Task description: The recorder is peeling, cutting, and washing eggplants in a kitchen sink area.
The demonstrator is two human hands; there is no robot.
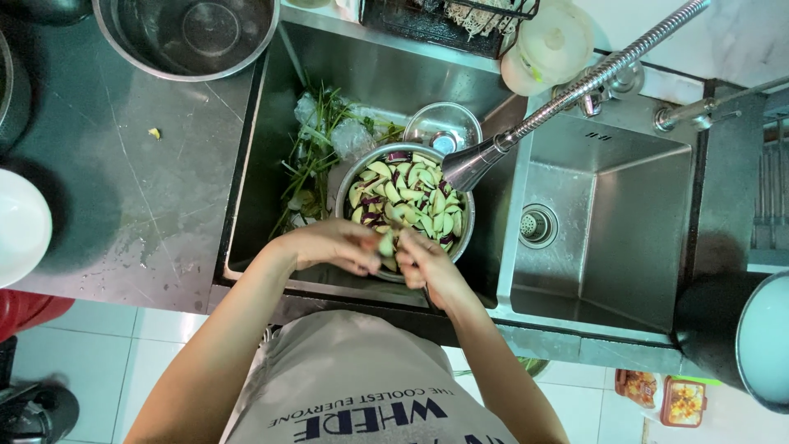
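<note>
1. A pale piece of eggplant [385,244] is held between the left hand [333,245] and the right hand [429,265], just above the near rim of a metal bowl [467,234] that sits in the left basin of the sink [271,164].
2. The left hand is closed around the piece, with fingers curled over it; the grip appears meant to steady it while it is being cut.
3. The right hand is closed too, and something thin seems to be gripped in it, probably a small blade, though too little of it is shown to be certain.
4. The piece is kept directly over the bowl, apparently so that cut slices drop straight onto the sliced eggplant [408,196] already heaped inside, pale flesh mixed with purple skin.
5. The bowl is placed under the head of the pull-down faucet [477,162], which hangs over its far right rim; a rinse within easy reach seems the reason.
6. Green vegetable scraps [316,160] are piled along the left wall of the same basin, kept apart from the bowl's contents.
7. A small glass lid [442,125] is seen just behind the bowl, toward the basin's far edge.
8. The right basin, with its drain [537,224], is left bare, and a large steel pot [187,33] stands on the counter at the far left corner.
</note>
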